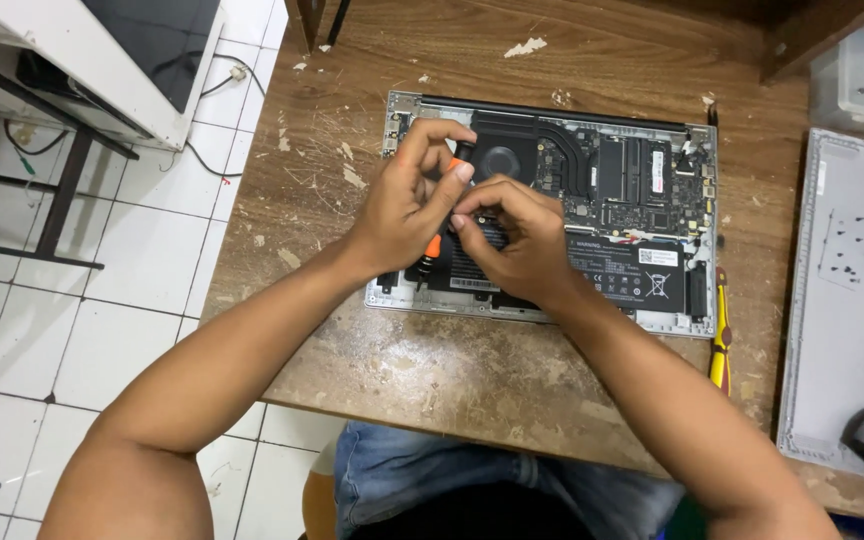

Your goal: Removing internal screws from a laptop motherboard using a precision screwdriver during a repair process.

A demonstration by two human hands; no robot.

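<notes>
The screwdriver (439, 215) I hold is orange and black. The opened laptop (552, 205) under my hands has a silver frame, a black battery with a white label, and dark circuit boards. My worktop (452, 360) is worn brown wood, flecked with pale scratches and chips. A yellow-and-red tool (720, 345) lies beside it. The detached cover (837, 300) is grey-silver. The floor tiles (142, 260) are white with dark grout. My jeans (422, 480) are blue.

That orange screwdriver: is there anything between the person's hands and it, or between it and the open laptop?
Nothing visible stands between. The left hand already grips the orange screwdriver, and the right hand touches it with its fingers. Its lower end points down at the open laptop, but the hands hide the tip, so contact cannot be told.
</notes>
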